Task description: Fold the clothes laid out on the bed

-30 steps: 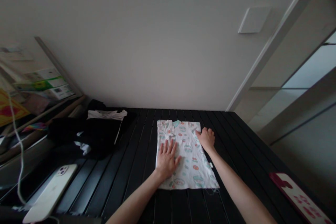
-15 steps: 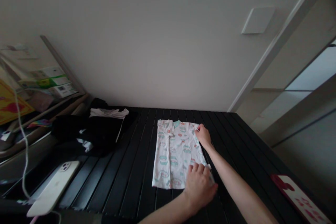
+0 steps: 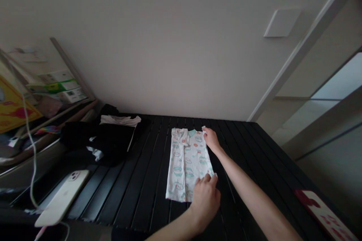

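A small white short-sleeved shirt (image 3: 177,173) with a green and orange cartoon print lies on the black slatted tabletop (image 3: 149,162). Its left side is folded inward, sleeve included, up to near the green collar. At the lower right corner of the cloth, my left hand (image 3: 206,199) is closed on the hem; my fingertips are partly hidden. My right hand (image 3: 211,139) pinches the shirt at the upper right, by the shoulder and sleeve. The shirt's right edge is lifted and turning inward between both hands.
Black clothing (image 3: 110,143) with a pale garment (image 3: 120,120) is heaped at the back left. A white phone (image 3: 63,197) with a cable lies front left. At the right edge is a red and white flat object (image 3: 325,212). A wall (image 3: 181,64) rises behind the table.
Both hands have moved left, bringing the shirt's right edge inward, so the shirt looks narrower. The view has shifted slightly.
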`<state>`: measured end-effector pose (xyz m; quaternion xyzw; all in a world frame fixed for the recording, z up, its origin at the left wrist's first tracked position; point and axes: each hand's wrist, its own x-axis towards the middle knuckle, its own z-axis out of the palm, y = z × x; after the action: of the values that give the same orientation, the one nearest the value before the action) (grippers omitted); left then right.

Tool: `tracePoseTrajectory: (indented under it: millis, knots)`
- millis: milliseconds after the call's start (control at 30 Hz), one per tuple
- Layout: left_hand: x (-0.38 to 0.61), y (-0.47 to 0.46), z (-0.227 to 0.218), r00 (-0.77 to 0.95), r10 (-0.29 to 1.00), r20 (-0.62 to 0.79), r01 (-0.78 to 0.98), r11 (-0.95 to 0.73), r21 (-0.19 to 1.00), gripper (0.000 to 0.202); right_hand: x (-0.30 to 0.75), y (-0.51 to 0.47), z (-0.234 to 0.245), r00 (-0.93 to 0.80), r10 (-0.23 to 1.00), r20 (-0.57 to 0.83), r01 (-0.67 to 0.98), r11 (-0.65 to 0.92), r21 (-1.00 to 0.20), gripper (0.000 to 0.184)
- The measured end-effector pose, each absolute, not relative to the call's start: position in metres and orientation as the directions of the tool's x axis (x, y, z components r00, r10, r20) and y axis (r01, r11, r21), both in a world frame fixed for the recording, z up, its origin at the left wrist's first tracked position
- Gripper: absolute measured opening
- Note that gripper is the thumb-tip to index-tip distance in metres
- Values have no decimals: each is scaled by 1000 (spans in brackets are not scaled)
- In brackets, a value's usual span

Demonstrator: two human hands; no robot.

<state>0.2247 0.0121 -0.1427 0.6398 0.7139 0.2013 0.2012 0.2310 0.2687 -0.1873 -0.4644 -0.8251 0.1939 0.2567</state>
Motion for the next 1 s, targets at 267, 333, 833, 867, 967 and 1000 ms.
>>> tracePoseTrajectory:
  millis: [267, 333, 833, 867, 967, 1000]
  knots:
    - [187, -13, -136, -294, 951, -94, 839, 304, 452, 32, 168, 235, -191, -567, 780, 264, 547, 597, -587, 42]
    - [186, -19, -139, -287, 951, -113, 863, 308, 402, 32, 163, 224, -195, -608, 750, 260, 511, 621, -594, 39]
    - [101, -76, -143, -6, 1000, 20, 928, -2, 371, 50, 301, 108, -136, -934, 320, 159, 160, 771, -616, 37]
    - [97, -82, -143, 15, 1000, 7, 929, -16, 369, 54, 312, 96, -135, -945, 307, 111, 170, 752, -637, 44]
    - [93, -98, -143, 67, 997, -25, 934, -54, 352, 70, 337, 65, -138, -954, 296, 42, 203, 746, -634, 53]
    - [93, -101, -144, 79, 997, -22, 937, -66, 343, 69, 342, 57, -141, -956, 291, 48, 204, 771, -603, 49]
